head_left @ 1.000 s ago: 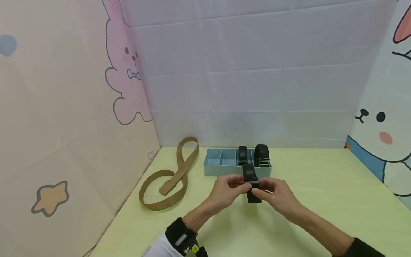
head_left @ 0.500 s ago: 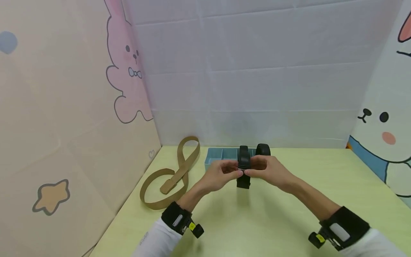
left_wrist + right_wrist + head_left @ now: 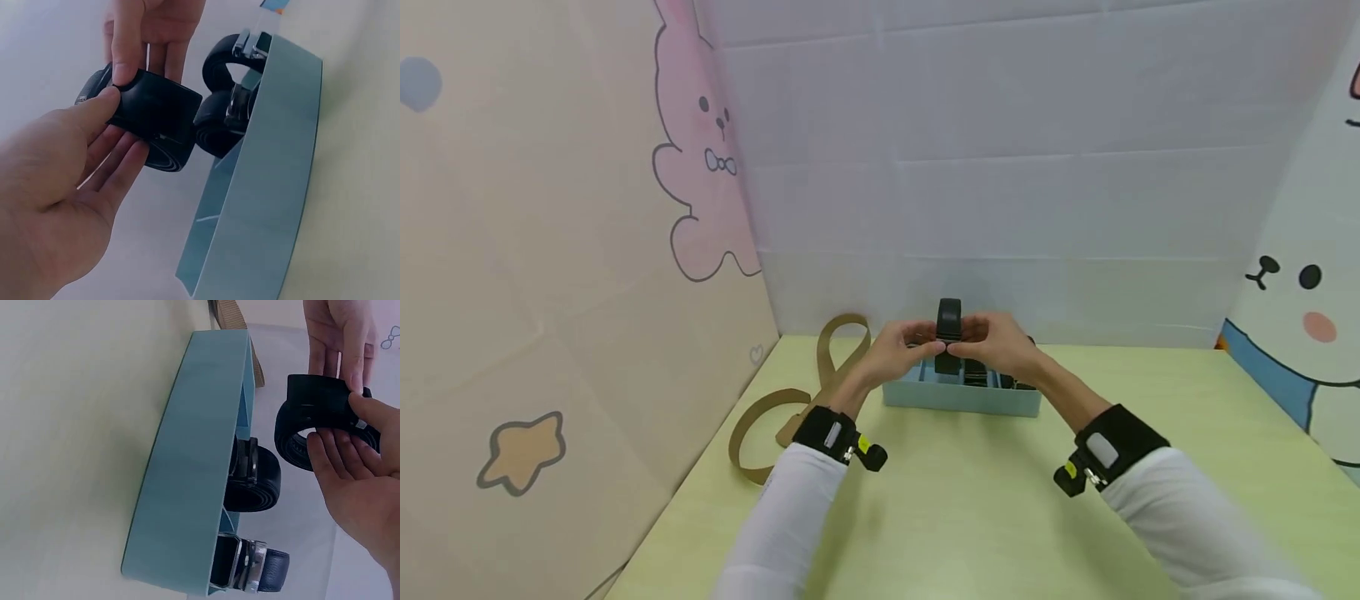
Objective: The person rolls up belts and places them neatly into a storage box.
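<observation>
The rolled black belt [image 3: 949, 317] is held in the air over the open top of the blue box [image 3: 962, 401], apart from its walls. The left hand [image 3: 893, 353] grips the roll from the side of the box's left end; the right hand [image 3: 997, 344] grips it from the side of the box's right end. Both pinch it between thumb and fingers, the thumbs nearly meeting on the face towards the person, so the roll sits between the two hands, part of it showing above the thumbs and part below.

In the blue box, a coiled belt [image 3: 259, 481] stands near the middle and a belt with a silver buckle [image 3: 272, 570] stands at the right end; the held roll is left of both. Beyond the box's left end, a tan belt [image 3: 831, 379] lies looped on the table [image 3: 970, 508], partly hidden by the left arm.
</observation>
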`<state>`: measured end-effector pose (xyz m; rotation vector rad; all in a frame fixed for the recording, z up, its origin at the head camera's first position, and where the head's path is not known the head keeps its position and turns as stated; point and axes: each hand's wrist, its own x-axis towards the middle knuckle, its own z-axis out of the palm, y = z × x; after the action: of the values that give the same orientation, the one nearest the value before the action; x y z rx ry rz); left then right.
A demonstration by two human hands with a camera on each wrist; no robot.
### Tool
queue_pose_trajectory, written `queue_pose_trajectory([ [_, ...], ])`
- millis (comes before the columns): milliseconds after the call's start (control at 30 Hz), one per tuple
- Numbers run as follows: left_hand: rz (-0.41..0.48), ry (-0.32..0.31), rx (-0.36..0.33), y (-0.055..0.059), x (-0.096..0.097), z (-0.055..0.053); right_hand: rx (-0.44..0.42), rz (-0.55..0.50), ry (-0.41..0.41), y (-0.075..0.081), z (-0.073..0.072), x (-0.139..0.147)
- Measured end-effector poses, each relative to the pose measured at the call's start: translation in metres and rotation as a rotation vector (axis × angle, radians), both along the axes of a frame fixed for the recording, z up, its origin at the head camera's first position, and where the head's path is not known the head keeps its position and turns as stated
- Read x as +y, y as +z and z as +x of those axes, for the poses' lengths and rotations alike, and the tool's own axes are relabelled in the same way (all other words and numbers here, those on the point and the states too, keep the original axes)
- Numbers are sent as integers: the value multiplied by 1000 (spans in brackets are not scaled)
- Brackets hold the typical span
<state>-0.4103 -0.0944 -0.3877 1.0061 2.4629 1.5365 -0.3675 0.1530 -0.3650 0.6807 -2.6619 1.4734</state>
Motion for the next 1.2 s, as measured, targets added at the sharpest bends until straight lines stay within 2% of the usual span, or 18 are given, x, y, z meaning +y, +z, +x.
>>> queue_pose_trajectory([
  [133, -43, 20, 15, -6, 2, -9, 30, 2, -55, -13, -7, -8],
  [367, -73, 66, 62, -19, 3, -8, 101, 118, -128, -29, -13, -22],
  [533, -75, 90, 79, -27, 3, -3, 136, 167, -140, -33, -9, -28],
  [767, -155, 125, 120, -38, 2, 0, 132, 201, -130, -41, -7, -31],
  [900, -192, 142, 125, -40, 3, 0, 126, 213, -136, -44, -7, -32],
  [1200, -223, 108, 107, -41, 4, -4, 100, 282, -178, -36, -5, -38],
])
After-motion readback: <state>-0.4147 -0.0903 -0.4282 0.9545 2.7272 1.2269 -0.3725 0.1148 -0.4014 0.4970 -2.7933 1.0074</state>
